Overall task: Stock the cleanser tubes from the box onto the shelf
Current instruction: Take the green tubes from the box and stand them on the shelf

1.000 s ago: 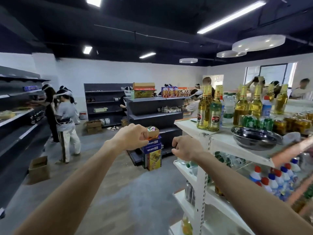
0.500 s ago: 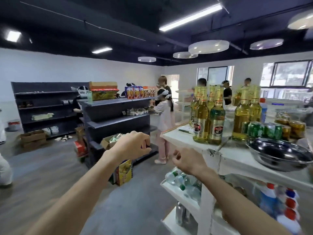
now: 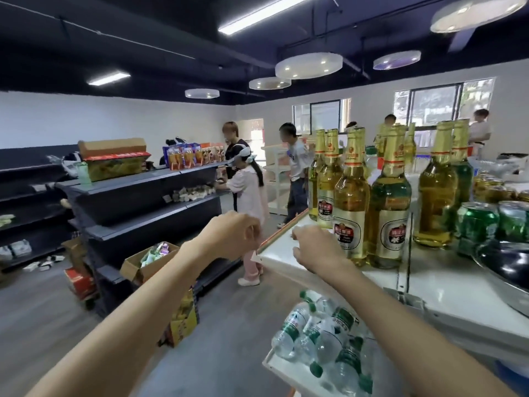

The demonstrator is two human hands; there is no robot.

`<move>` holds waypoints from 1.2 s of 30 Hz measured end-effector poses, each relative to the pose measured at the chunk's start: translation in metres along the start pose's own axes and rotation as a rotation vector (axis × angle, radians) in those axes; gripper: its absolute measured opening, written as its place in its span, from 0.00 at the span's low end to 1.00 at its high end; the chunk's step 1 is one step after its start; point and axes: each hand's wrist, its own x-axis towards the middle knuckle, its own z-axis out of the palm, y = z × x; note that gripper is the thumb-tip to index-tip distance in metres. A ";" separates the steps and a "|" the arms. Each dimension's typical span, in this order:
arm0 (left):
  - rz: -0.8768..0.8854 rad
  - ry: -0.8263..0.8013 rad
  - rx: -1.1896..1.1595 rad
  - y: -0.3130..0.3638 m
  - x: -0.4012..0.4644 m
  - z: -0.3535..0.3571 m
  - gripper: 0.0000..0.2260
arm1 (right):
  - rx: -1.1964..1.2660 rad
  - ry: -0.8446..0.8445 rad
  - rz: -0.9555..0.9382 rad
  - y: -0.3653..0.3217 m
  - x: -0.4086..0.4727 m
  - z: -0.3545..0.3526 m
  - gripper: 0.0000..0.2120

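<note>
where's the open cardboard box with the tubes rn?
Head view, left of centre: the open cardboard box sits low against the dark shelving unit, below and left of the left hand.

Two bare forearms, no sleeves in view. Left hand [image 3: 232, 234] and right hand [image 3: 316, 247] bare: no gloves, rings, watch or wristband visible.

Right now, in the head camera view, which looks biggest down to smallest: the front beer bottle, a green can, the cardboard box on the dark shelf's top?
1. Front beer bottle: tallest, but nearest the camera.
2. Cardboard box on the dark shelf: wide though far, so truly perhaps larger.
3. Green can: smallest.
</note>
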 end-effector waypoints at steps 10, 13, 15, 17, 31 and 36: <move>0.285 -0.054 -0.158 -0.004 0.119 0.077 0.21 | -0.160 -0.018 0.142 0.005 0.031 0.030 0.10; 0.351 -0.116 -0.137 -0.004 0.144 0.100 0.26 | -0.183 -0.005 0.195 0.001 0.032 0.034 0.11; 0.409 -0.157 -0.117 -0.007 0.155 0.112 0.29 | -0.182 0.010 0.226 -0.003 0.032 0.033 0.10; 0.457 -0.192 -0.122 -0.010 0.161 0.121 0.30 | -0.168 0.022 0.258 -0.005 0.033 0.033 0.10; 0.565 -0.119 -0.332 -0.025 0.178 0.125 0.14 | -0.224 0.069 0.393 -0.019 0.038 0.034 0.07; 0.530 -0.050 -0.396 -0.030 0.175 0.114 0.11 | -0.253 0.161 0.395 -0.015 0.047 0.038 0.12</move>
